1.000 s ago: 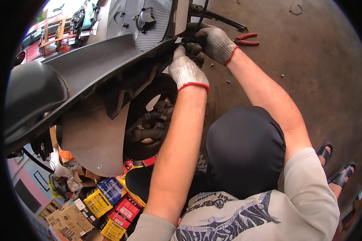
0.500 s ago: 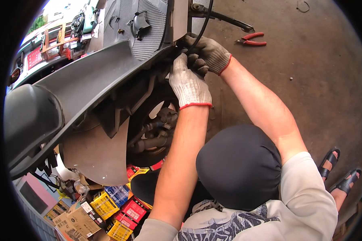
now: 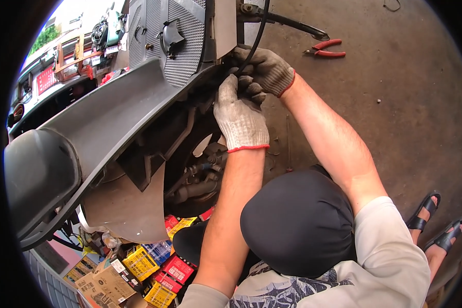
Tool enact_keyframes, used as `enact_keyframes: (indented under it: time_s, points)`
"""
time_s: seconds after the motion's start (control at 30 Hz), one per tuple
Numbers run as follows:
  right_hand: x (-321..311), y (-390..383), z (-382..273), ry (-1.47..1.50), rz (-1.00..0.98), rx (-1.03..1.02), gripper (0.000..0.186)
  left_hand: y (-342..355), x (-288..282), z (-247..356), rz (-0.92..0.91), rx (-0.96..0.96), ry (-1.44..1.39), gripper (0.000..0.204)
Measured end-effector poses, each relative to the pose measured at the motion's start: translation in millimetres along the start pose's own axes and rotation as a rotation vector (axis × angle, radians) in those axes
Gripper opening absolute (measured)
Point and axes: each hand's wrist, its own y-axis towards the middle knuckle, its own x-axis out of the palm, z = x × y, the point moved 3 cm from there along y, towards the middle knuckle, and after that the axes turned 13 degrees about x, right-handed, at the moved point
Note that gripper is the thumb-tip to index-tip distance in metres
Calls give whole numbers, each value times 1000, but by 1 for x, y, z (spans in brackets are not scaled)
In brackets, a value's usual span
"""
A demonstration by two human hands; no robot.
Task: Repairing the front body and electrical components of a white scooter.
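Note:
A black cable (image 3: pixel 260 38) curves down from the top beside a scooter's grey footboard (image 3: pixel 185 66). My right hand (image 3: pixel 267 72), in a dirty knitted work glove with red cuff trim, has its fingers curled round the cable near the footboard's lower edge. Just below and nearer, my left hand (image 3: pixel 241 115), in a matching glove, is closed at the cable's lower stretch, thumb pointing up against it and fingers bent. Where the cable goes past the fingertips is hidden in shadow under the body panel. Behind my left wrist shows the scooter's wheel and mechanical parts (image 3: pixel 197 185).
Red-handled pliers (image 3: pixel 327 49) lie on the brown floor, right of a metal stand leg (image 3: pixel 297 26). A thin rod-like tool (image 3: pixel 288 146) lies beyond my knee (image 3: pixel 297 223). Several battery-sized coloured boxes (image 3: pixel 161 264) crowd the lower left. Sandalled feet (image 3: pixel 436 226) stand at right.
The whole view has shifted slightly, so the scooter sits a little lower and further left. My left hand has drawn slightly down from the right one; both stay at the cable.

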Motion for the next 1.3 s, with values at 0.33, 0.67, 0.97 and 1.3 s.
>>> enact_keyframes:
  time_s: [0.33,0.67,0.97,1.3]
  points:
    - [-4,3,-6,-96,41,-50,24,-2,-1,-4,4,5,9,17]
    - [-18,-3,-19,-340,384,-69,21,-2,-2,-5,-56,15,-4,17]
    - [17,-10,-16,-399,598,-111,20,-1,-7,-3,-82,31,35,18]
    - [-35,-160,-14,-2158,1709,335,25,-2,-3,-8,-61,80,-15,16]
